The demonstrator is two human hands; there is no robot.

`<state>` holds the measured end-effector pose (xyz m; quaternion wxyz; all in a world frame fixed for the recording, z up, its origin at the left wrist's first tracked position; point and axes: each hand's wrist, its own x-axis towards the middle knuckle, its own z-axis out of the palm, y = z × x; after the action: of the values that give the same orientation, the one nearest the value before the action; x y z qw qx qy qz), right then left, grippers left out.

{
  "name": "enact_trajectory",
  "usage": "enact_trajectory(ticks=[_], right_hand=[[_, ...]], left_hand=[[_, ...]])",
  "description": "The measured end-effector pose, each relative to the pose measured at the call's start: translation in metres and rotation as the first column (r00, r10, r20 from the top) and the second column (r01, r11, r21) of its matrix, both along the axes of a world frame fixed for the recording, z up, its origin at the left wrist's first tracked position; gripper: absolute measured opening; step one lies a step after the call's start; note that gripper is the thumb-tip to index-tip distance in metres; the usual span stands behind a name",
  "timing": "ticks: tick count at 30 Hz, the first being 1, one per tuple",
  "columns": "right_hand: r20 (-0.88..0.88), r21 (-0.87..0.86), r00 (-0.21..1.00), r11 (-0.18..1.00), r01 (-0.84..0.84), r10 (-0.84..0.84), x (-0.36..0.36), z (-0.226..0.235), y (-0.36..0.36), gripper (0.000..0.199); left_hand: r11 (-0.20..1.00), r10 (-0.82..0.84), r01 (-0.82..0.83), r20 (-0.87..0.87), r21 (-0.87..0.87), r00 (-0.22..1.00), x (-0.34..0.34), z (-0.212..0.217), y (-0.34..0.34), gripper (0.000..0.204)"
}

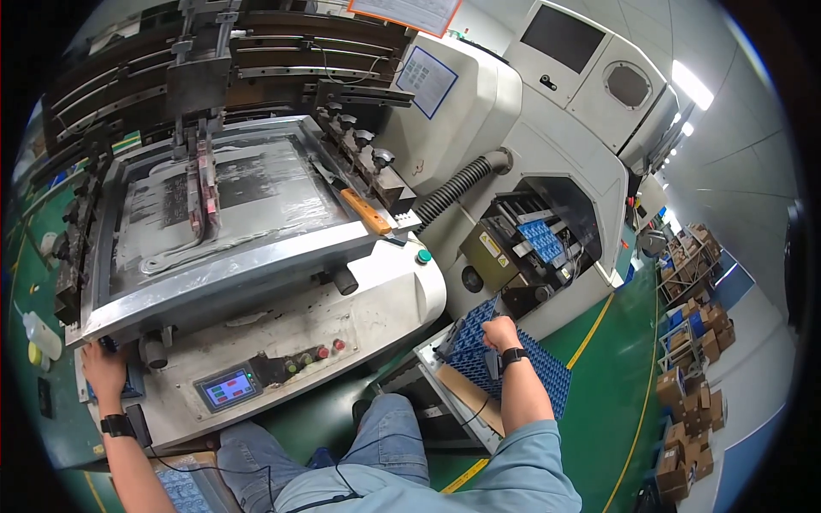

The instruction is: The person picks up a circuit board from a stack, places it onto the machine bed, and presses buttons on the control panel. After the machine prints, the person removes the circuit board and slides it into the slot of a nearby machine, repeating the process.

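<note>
My right hand [499, 334] is closed at the edge of a blue circuit-board panel [475, 325], which tilts up beside a wide spread of blue panels [547, 368]. These lie on a box-like stand [432, 363] with a brown cardboard strip [470, 395] along it. My left hand [103, 371] is at the front left corner of a screen printer, its fingers bent around something dark under the frame. What it grips is too hidden to name. Above it is the metal-framed screen [197, 269], smeared with grey paste. A wooden-handled spatula [366, 212] rests on the frame's right side.
A touch panel [229, 389] and coloured buttons [321, 351] line the printer's front. To the right, a white machine [556, 162] has an opening with another blue panel [541, 240] inside. Bottles [41, 335] stand at the far left; cartons [684, 410] line the far right.
</note>
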<state>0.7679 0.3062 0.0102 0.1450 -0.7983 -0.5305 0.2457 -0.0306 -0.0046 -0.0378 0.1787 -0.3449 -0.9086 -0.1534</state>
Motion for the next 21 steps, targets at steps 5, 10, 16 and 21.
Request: enact_trajectory(ticks=[5, 10, 16, 21], right_hand=[[0.017, -0.079, 0.997, 0.994, 0.072, -0.071, 0.001, -0.009, -0.004, 0.029], [-0.003, -0.121, 0.997, 0.99, 0.079, -0.08, -0.006, -0.004, -0.009, 0.029], [-0.033, -0.143, 0.996, 0.987, 0.071, -0.077, 0.006, -0.011, -0.008, 0.029], [-0.075, -0.158, 0.993, 0.984, 0.08, -0.092, 0.0, -0.012, -0.009, 0.028]], left_hand=[[1.0, 0.016, -0.016, 0.004, -0.006, 1.0, 0.002, 0.003, 0.001, 0.072], [1.0, 0.023, -0.023, -0.014, -0.017, 1.0, 0.001, 0.002, -0.001, 0.072], [1.0, 0.019, -0.019, -0.007, -0.02, 1.0, 0.007, 0.011, 0.003, 0.072], [1.0, -0.015, 0.017, -0.063, 0.021, 0.998, 0.012, 0.016, 0.003, 0.069]])
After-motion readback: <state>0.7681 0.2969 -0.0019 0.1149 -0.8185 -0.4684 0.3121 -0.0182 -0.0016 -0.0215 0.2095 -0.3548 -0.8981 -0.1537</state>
